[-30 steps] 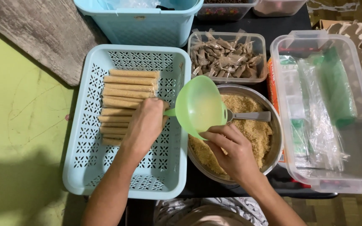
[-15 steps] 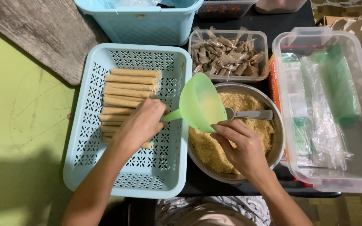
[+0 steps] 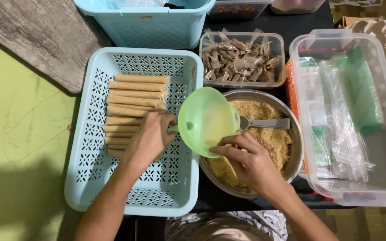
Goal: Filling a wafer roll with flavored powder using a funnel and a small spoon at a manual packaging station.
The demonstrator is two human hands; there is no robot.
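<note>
Funnel (image 3: 206,120), pale green, sits centre frame, tilted; my left hand (image 3: 150,138) is closed around its spout and a filled tube, my right hand (image 3: 246,163) pinches its lower rim. About a dozen filled tubes (image 3: 132,105) lie stacked in the light-blue perforated tray (image 3: 126,196), upper half only. Steel bowl (image 3: 291,156) of brown crumb mix (image 3: 264,138) looks mostly full, spoon (image 3: 264,123) resting in it. I judge plenty left to pack.

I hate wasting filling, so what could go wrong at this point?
The green funnel is tilted, its rim partly beyond the metal bowl, so crumbs may spill onto the blue tray. The left hand rests over the packed sticks and might crush them. The spoon might slide deeper into the crumbs.
</note>
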